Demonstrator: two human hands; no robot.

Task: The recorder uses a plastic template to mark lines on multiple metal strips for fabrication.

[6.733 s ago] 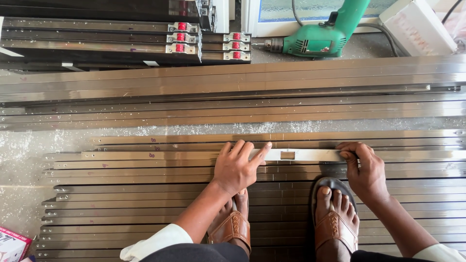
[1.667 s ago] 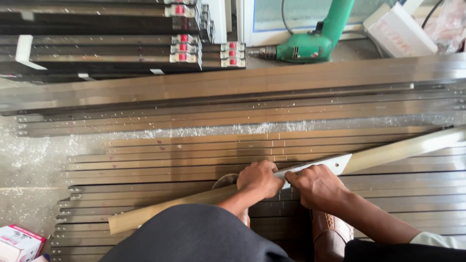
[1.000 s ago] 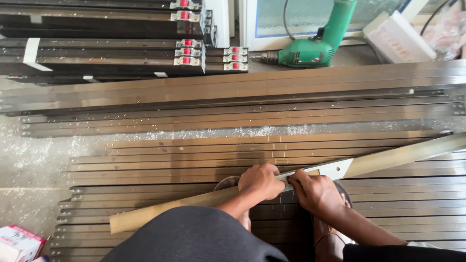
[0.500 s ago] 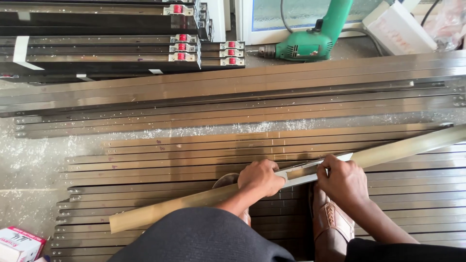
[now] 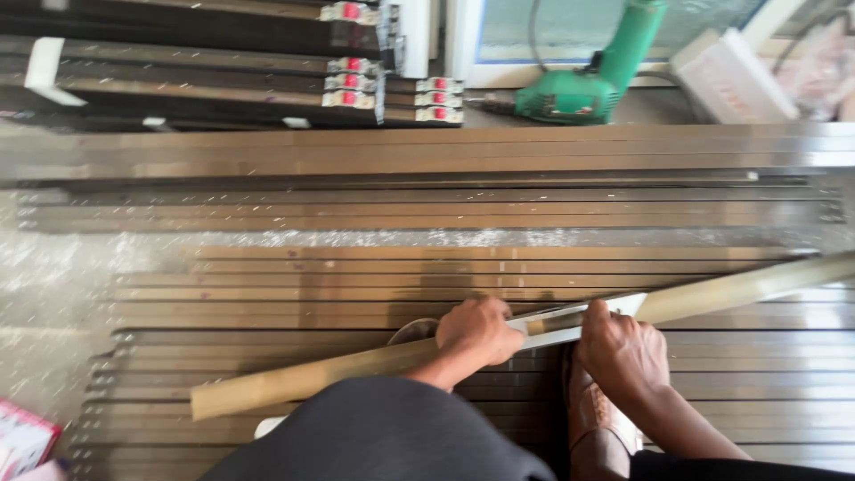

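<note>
A long pale metal bar (image 5: 712, 291) wrapped in protective film lies slanted above a bed of metal profiles (image 5: 356, 294), its left end low and its right end higher. My left hand (image 5: 478, 333) grips the bar near its middle. My right hand (image 5: 621, 347) holds it just to the right, at a stretch where the film is peeled back and bare shiny metal (image 5: 552, 326) shows. A dark-clothed knee (image 5: 383, 432) fills the lower centre. A sandalled foot (image 5: 595, 426) rests on the profiles under my right hand.
Longer brown profiles (image 5: 427, 156) lie across the middle. Dark bundled profiles with red-and-white end tags (image 5: 352, 85) are stacked at the top left. A green power drill (image 5: 579, 85) and a white box (image 5: 732, 64) sit at the top right. A pink-and-white carton (image 5: 22, 441) lies at the bottom left.
The bar was lifted from flat on the pile to a slant and gripped in both hands. Over the last second my right hand slid right along it, baring more metal.
</note>
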